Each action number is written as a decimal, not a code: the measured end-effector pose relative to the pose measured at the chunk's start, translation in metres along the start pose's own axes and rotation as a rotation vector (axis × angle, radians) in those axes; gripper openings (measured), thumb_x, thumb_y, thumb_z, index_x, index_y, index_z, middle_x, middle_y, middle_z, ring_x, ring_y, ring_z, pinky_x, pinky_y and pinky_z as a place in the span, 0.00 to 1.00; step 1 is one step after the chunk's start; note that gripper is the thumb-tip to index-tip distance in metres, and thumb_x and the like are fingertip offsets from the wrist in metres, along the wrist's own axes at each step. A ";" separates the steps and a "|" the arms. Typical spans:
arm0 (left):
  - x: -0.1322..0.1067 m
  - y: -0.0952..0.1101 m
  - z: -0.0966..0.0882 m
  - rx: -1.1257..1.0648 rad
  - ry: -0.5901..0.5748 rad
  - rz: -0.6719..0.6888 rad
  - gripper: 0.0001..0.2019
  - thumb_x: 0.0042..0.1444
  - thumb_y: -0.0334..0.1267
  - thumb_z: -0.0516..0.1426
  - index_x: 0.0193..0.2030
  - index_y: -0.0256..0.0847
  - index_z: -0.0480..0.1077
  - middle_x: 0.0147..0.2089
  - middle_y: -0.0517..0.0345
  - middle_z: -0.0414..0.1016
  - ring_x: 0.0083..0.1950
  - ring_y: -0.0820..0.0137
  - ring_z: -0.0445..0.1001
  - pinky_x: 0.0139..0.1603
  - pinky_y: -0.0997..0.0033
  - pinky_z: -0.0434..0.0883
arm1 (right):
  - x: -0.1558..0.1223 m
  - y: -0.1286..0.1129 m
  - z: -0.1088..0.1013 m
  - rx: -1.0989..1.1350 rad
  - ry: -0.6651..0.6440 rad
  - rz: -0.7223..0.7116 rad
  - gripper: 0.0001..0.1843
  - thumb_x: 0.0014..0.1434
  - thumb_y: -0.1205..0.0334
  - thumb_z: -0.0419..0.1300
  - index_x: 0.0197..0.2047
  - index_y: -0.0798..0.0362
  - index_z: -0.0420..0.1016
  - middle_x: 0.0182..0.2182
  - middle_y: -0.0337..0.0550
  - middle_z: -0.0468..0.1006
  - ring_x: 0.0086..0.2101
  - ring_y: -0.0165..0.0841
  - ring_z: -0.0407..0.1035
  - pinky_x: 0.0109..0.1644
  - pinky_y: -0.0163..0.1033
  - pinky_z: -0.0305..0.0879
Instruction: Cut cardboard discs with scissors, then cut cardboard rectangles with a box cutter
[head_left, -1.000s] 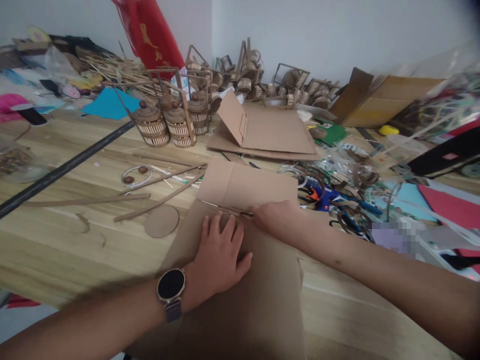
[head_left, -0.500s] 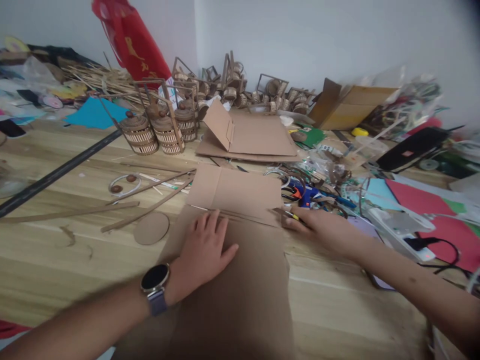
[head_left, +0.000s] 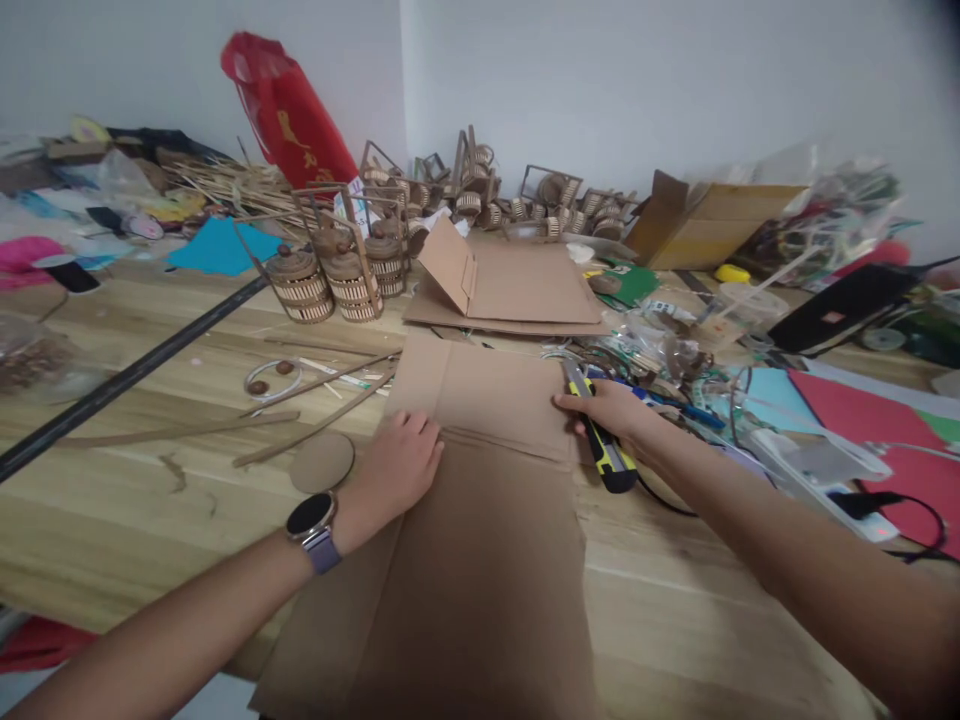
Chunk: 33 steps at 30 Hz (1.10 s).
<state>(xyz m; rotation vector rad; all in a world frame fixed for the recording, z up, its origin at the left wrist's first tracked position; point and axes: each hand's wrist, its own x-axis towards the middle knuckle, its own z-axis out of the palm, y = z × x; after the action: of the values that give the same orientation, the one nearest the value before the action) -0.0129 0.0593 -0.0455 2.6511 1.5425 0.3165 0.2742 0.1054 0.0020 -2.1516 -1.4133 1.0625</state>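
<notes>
A long sheet of brown cardboard (head_left: 487, 580) lies before me, with a cross fold or cut line below its far flap (head_left: 502, 385). On its left edge, near that line, rests my left hand (head_left: 401, 460); the fingers are bent and close together, gripping the cardboard. My right hand (head_left: 604, 410) is closed around a yellow and black utility knife (head_left: 600, 440) at the flap's right edge. The knife's front end points away from me; I cannot tell whether its blade is out. A round cardboard disc (head_left: 322, 463) sits left of the sheet.
Folded cardboard (head_left: 532, 285) lies behind the sheet. Small lidded bamboo baskets (head_left: 356, 285) stand back left, near a long black bar (head_left: 135, 370). Thin brown strips (head_left: 322, 420) lie left. A power strip (head_left: 817, 490) and red paper (head_left: 855, 410) are at right.
My right hand has turned the knife, bringing its body into view over the flap's right edge. The left fingers, spread flat before, are now bent together nearer the left edge.
</notes>
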 end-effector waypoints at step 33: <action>-0.034 -0.003 -0.090 -1.799 -0.207 -0.592 0.20 0.40 0.45 0.76 0.39 0.40 0.83 0.36 0.54 0.87 0.39 0.59 0.84 0.43 0.66 0.78 | -0.059 -0.019 -0.073 0.313 -0.087 0.215 0.23 0.72 0.56 0.55 0.23 0.50 0.60 0.10 0.34 0.65 0.12 0.25 0.60 0.16 0.26 0.61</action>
<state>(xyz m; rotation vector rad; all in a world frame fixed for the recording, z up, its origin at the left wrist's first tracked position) -0.0500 0.0261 0.0372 0.7832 0.9308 0.7893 0.3040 0.0687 0.0858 -2.0777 -0.9849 1.3689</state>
